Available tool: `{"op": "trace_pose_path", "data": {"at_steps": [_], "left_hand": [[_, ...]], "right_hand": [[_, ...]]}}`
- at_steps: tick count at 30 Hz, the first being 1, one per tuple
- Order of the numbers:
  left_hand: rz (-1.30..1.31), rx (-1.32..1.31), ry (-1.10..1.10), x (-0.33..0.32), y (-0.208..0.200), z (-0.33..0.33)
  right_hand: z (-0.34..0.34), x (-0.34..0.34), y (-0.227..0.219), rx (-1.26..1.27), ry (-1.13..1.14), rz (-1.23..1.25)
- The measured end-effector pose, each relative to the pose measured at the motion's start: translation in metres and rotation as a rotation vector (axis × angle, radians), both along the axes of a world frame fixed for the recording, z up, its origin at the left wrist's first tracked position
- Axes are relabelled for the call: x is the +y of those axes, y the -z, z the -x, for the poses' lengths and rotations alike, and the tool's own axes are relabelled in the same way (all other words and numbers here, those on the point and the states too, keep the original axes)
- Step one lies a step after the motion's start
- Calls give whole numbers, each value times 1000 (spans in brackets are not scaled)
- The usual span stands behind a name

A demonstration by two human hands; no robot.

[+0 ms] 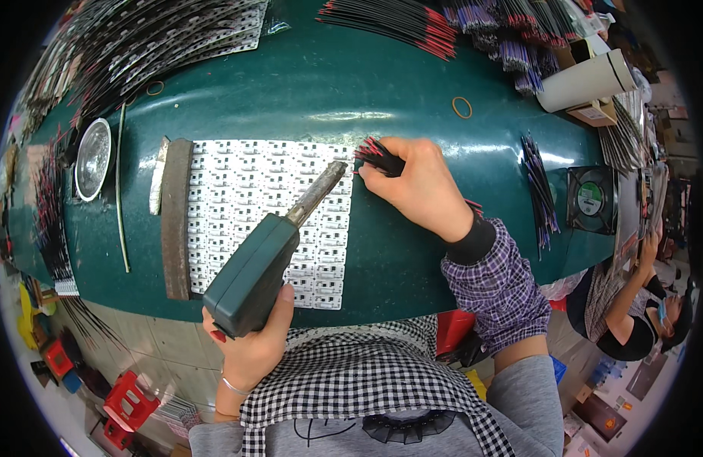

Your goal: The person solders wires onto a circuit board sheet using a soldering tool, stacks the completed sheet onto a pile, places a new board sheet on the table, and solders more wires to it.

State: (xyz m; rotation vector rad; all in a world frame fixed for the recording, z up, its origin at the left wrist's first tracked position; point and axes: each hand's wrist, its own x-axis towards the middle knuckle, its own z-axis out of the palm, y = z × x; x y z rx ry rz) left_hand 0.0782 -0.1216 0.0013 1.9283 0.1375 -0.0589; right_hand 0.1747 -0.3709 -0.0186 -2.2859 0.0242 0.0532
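A dark green soldering gun sits in my left hand, its fingers wrapped round the handle. The metal tip points up and to the right, by the right edge of a white sheet of small circuit boards. Just beyond that edge, my right hand pinches a bundle of black wires with red ends. Those red ends fan out close to the gun's tip; whether they touch the sheet I cannot tell. Part of the bundle is hidden under my palm, and a few red ends show by the wrist.
A rusty metal bar lies along the sheet's left side. Farther left stands a silver bowl. On the right are a wire bundle and a small black fan. More wires lie at the back. Another person sits at far right.
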Motion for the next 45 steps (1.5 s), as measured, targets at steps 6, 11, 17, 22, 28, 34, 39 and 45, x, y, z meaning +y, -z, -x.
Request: {"op": "trace_pose_path", "data": {"at_steps": [6,11,17,22,28,34,39,45], "left_hand": [[52,20,-1,-6,-2,-5],[-47,47,57,-3,-4,0],[-132,137,119,1,-6,2],[-4,96,-53,1,-1,5],[150,95,-151,-1,-12,3],[201,100,-130,5,-10,7],[246,84,-111,10,-5,9],[245,84,-100,10,-7,12]], "right_hand": [[-7,-10,8,51,-58,-127],[-6,-8,9,65,-54,-132],[-5,-7,8,43,-53,-105],[-4,-5,5,53,-47,-97],[-2,-6,6,36,-65,-84],[12,-18,4,-118,-86,-192],[28,-9,-18,-215,-28,-72],[29,2,-4,-233,-38,-5]]}}
